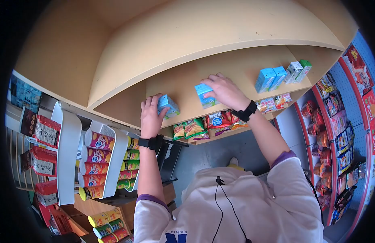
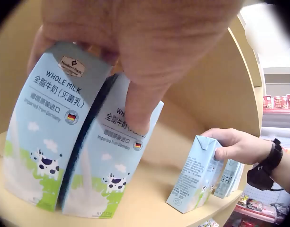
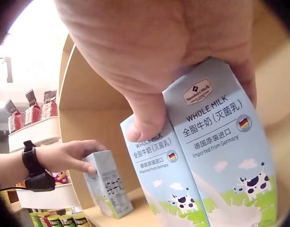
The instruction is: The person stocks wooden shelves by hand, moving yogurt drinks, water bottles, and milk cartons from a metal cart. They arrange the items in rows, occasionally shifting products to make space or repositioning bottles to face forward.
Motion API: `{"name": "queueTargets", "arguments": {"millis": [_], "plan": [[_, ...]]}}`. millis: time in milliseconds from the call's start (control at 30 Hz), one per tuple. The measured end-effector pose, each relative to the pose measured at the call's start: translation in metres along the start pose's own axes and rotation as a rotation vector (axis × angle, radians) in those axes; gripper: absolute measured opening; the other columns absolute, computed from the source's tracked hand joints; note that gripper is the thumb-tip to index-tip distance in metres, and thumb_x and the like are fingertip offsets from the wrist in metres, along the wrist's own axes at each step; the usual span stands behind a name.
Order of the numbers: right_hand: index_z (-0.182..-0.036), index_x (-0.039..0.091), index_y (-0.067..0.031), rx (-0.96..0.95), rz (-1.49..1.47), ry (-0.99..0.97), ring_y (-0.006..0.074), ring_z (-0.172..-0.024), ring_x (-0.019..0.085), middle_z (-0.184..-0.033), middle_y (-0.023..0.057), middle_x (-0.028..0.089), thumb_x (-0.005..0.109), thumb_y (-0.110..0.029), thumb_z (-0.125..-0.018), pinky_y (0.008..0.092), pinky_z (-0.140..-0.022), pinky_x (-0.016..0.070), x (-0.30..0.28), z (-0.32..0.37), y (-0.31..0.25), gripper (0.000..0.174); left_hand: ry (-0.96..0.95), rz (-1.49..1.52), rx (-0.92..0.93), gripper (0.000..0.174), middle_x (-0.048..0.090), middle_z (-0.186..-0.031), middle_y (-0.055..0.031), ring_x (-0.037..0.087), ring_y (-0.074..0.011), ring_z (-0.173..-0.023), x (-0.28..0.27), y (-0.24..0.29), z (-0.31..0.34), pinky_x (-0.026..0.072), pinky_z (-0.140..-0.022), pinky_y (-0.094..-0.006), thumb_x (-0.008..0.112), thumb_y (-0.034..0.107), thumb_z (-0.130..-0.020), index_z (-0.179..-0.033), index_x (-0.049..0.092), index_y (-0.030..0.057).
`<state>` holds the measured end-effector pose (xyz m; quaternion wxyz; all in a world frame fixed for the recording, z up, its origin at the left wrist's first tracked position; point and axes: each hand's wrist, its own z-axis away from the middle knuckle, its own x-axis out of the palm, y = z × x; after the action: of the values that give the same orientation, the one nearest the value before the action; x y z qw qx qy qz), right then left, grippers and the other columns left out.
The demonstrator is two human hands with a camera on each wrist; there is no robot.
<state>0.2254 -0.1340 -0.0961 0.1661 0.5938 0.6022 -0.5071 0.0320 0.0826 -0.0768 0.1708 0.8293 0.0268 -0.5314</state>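
Observation:
Inside the wooden shelf, the left hand [image 1: 151, 115] grips a pair of blue whole milk cartons [image 1: 169, 107]. In the left wrist view these two cartons [image 2: 45, 142] stand side by side, slightly tilted, thumb [image 2: 139, 106] across the front of one. To the right, the right hand [image 1: 228, 94] grips another pair of blue milk cartons [image 1: 205, 96]. The right wrist view shows that pair [image 3: 220, 156] close up, with the thumb [image 3: 149, 116] on the side carton and the other fingers partly hidden behind.
Further right on the same shelf stand two blue cartons [image 1: 271, 79] and white-and-green cartons [image 1: 297, 72]. Snack bags [image 1: 195, 128] lie on the shelf below. Chip canisters [image 1: 99, 155] fill a rack at the left; a red-edged rack [image 1: 331, 150] of packaged goods stands at the right.

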Motion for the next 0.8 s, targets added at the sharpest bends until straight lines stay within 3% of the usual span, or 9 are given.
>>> {"name": "queueTargets", "arguments": {"millis": [200,400,500,633,800], "plan": [[-0.115,0.060,-0.0096,0.072,0.023,0.035,0.0305,-0.110,0.053,-0.109,0.0102,0.060,0.070,-0.026,-0.079,0.0452,-0.092,0.0449,-0.010,0.012,0.018,0.040,0.039,0.038,-0.003,0.045,0.060,-0.115,-0.0130,0.053,-0.0344,-0.108,0.014,0.022,-0.008,0.0470,-0.089,-0.0447,0.073,0.019,-0.078,-0.120,0.061,0.0109],[-0.116,0.060,-0.0073,0.058,0.033,0.072,0.0320,-0.105,0.054,-0.105,0.0120,0.060,0.068,-0.028,-0.081,0.0432,-0.092,0.0444,-0.007,0.012,0.014,0.041,0.145,0.140,0.067,0.043,0.061,-0.112,-0.0141,0.054,-0.0345,-0.107,0.036,0.057,-0.020,0.0462,-0.090,-0.0434,0.073,0.019,-0.079,-0.119,0.061,0.0085],[-0.116,0.060,-0.0071,0.070,0.028,0.068,0.0319,-0.105,0.054,-0.105,0.0120,0.060,0.068,-0.028,-0.081,0.0429,-0.092,0.0445,-0.008,0.012,0.011,0.041,0.125,0.189,0.007,0.042,0.062,-0.111,-0.0145,0.055,-0.0346,-0.106,0.036,0.064,-0.026,0.0464,-0.090,-0.0436,0.073,0.018,-0.079,-0.118,0.062,0.0076],[-0.117,0.061,-0.0071,0.063,0.021,0.091,0.0314,-0.106,0.054,-0.105,0.0119,0.060,0.068,-0.027,-0.081,0.0425,-0.093,0.0443,-0.008,0.014,0.012,0.041,0.041,0.103,0.112,0.041,0.062,-0.111,-0.0123,0.055,-0.0350,-0.104,0.027,0.056,-0.029,0.0466,-0.089,-0.0438,0.073,0.019,-0.080,-0.117,0.062,0.0083],[-0.118,0.061,-0.0074,0.072,0.017,0.103,0.0310,-0.106,0.054,-0.105,0.0115,0.060,0.068,-0.028,-0.081,0.0427,-0.093,0.0440,-0.007,0.013,0.010,0.043,-0.012,0.172,0.045,0.040,0.062,-0.111,-0.0115,0.055,-0.0347,-0.104,0.019,0.040,-0.027,0.0467,-0.089,-0.0428,0.073,0.018,-0.079,-0.116,0.062,0.0087]]}}
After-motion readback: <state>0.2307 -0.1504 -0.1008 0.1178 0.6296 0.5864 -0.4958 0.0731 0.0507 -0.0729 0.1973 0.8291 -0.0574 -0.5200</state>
